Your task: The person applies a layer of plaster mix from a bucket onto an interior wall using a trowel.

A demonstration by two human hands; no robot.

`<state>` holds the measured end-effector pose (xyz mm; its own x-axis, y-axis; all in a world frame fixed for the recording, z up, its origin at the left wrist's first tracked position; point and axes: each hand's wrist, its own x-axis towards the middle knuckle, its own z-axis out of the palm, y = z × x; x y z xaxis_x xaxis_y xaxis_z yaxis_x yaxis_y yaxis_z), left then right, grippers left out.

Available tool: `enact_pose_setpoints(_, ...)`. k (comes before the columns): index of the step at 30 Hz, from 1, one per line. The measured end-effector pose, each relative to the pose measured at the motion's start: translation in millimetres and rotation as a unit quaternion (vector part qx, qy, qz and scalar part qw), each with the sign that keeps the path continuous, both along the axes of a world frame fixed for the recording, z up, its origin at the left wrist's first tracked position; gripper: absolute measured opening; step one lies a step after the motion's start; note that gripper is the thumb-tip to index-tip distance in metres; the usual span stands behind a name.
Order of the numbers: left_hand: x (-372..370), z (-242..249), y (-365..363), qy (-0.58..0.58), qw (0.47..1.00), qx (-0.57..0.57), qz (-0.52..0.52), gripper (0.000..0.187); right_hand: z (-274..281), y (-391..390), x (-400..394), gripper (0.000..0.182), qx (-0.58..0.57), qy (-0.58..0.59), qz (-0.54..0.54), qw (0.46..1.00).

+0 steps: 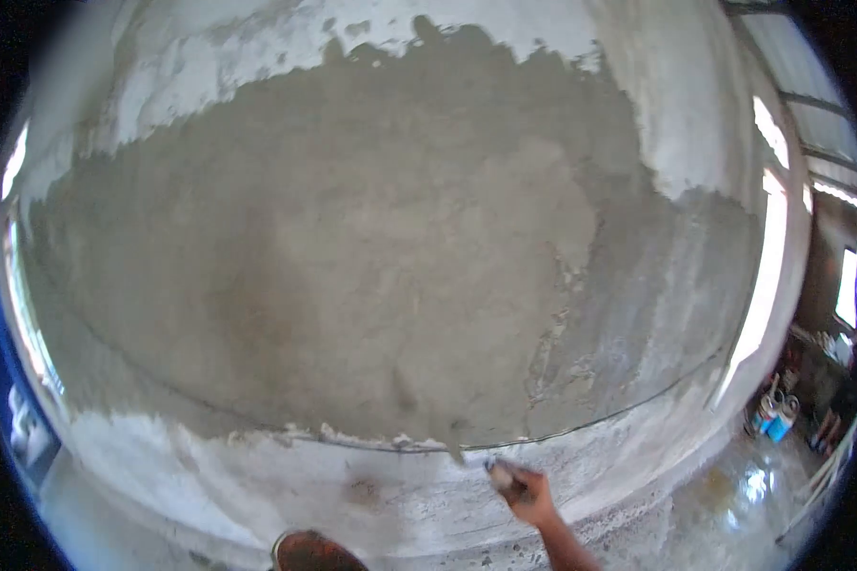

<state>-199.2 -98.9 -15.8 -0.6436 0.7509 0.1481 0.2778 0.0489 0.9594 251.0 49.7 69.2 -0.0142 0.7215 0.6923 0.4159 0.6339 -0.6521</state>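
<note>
My right hand (526, 497) is in the lower middle, its fingers closed around the handle of what looks like a trowel (503, 477). The tool's blade is hard to make out against the wall; it points up and left toward the lower edge of the wet grey plaster (400, 238). That plaster covers most of the wall in front of me, with a ragged upper border. My left hand does not show. At the bottom edge the rounded top of a reddish-brown vessel or pan (316, 552) is partly in view, cut off by the frame.
A thin dark line (505, 445), perhaps a cord, curves along the plaster's lower edge. Below it lies a pale wall strip (257, 495). Blue-and-white containers (779, 419) stand at right on a wet, shiny floor (733, 495). Bright openings flank the wall.
</note>
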Motion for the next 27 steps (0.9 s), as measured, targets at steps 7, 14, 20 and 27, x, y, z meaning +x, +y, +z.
enact_pose_setpoints(7,21,49,63,-0.082,0.986,-0.029,-0.143,0.028,-100,-94,-21,0.024,-0.466,0.174,0.222,0.839)
enact_pose_setpoints(14,72,145,86,-0.066,0.965,-0.005,-0.253,0.035,-24,-77,-32,0.045,-0.177,-0.281,0.139,0.933)
enact_pose_setpoints(20,86,151,124,-0.026,0.915,-0.070,-0.396,0.037,-38,-61,-71,0.048,-0.147,-0.290,0.039,0.945)
enact_pose_setpoints(27,105,183,143,0.006,0.881,-0.118,-0.458,0.038,-55,-78,-95,0.052,-0.096,-0.342,0.132,0.925)
